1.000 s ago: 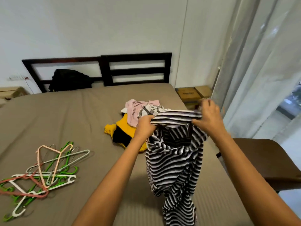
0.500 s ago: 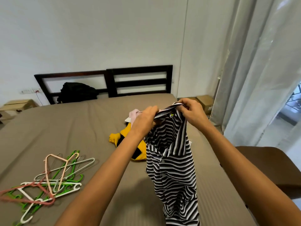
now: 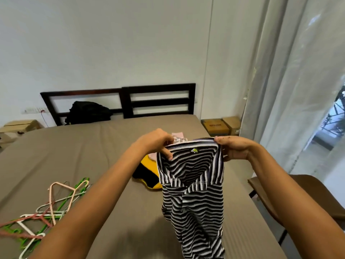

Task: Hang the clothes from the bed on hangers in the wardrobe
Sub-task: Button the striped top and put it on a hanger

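A black-and-white striped shirt (image 3: 194, 199) hangs above the bed, its collar spread open toward me with a small label showing. My left hand (image 3: 156, 142) pinches the collar's left side and my right hand (image 3: 234, 149) grips its right side. Behind the shirt on the bed (image 3: 84, 156) lies a small pile: a yellow and black garment (image 3: 147, 171) and a pink one (image 3: 177, 136), mostly hidden by my hands. A tangle of several plastic hangers (image 3: 48, 210), green, pink, white and grey, lies at the bed's front left.
A black bag (image 3: 87, 113) leans on the dark headboard (image 3: 156, 100). Cardboard boxes (image 3: 220, 125) stand on the floor right of the bed, another box (image 3: 20, 126) at the left. A brown chair (image 3: 302, 195) sits at the right, below white curtains (image 3: 291, 75).
My hands have spread apart, opening the striped shirt's collar wide so the label shows. The view has tilted up, so the bed sits lower in the frame.
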